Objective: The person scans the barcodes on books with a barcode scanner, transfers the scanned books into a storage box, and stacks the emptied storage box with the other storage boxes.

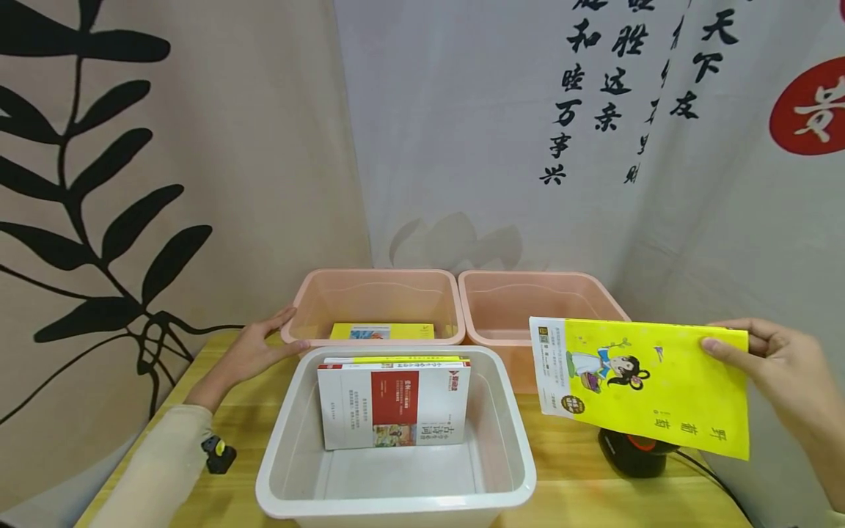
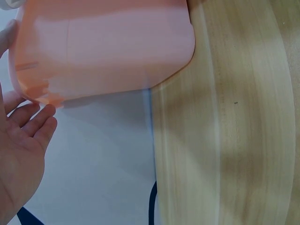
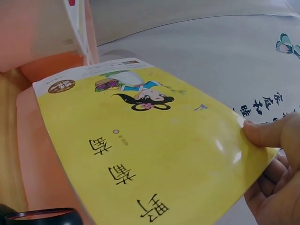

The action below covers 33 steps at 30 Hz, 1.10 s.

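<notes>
My right hand (image 1: 785,367) pinches a yellow book (image 1: 653,389) at one end, thumb on its cover. The cover has a drawn figure with black hair and a white strip at the far end, and its lettering looks sideways in the head view. In the right wrist view, the book (image 3: 154,122) fills the middle. My left hand (image 1: 254,356) rests at the left corner of the left pink bin (image 1: 376,275), fingers spread and fairly straight. Its fingertips are right at the bin's rim in the left wrist view. A yellow book (image 1: 403,331) lies inside that bin.
A white bin (image 1: 396,507) stands in front, with a white-and-red book (image 1: 350,411) and others behind it leaning inside. A second pink bin (image 1: 538,277) is at back right. A black round device (image 1: 630,458) with a cable sits on the wooden table (image 1: 568,499). Printed curtains hang behind.
</notes>
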{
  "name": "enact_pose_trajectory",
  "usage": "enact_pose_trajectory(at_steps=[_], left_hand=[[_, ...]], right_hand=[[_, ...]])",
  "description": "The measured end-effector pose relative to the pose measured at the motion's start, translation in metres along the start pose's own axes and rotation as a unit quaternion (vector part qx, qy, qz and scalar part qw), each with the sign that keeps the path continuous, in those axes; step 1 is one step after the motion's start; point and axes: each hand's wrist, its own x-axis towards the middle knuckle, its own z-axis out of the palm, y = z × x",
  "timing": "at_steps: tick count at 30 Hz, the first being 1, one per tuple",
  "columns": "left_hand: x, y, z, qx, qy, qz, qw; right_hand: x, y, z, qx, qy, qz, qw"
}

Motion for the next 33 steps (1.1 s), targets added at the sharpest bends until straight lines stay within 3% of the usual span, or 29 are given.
enact_pose_trajectory(at_steps=[5,12,20,23,28,33], left_hand=[[-0.001,0.0,0.0,0.001,0.001,-0.005,1.0],[-0.003,0.001,-0.001,0.0,0.003,-0.011,0.9999],[0.0,0.001,0.001,0.003,0.009,-0.012,0.9999],[0.0,0.001,0.0,0.004,0.006,-0.013,0.9999],[0.001,0.002,-0.001,0.011,0.006,-0.01,0.9999],[0.001,0.002,0.0,0.012,0.007,-0.016,0.9998]], right_hand=[[0.013,-0.007,0.0,0.008,0.02,-0.021,0.9996],[0.034,-0.026,0.009,-0.011,0.043,-0.013,0.9989],[0.063,-0.047,0.022,0.085,0.024,-0.018,0.996],[0.074,-0.053,0.03,0.153,0.007,-0.018,0.988],[0.089,-0.064,0.048,0.261,-0.03,-0.004,0.965],[0.102,-0.074,0.072,0.303,-0.059,0.017,0.9511]])
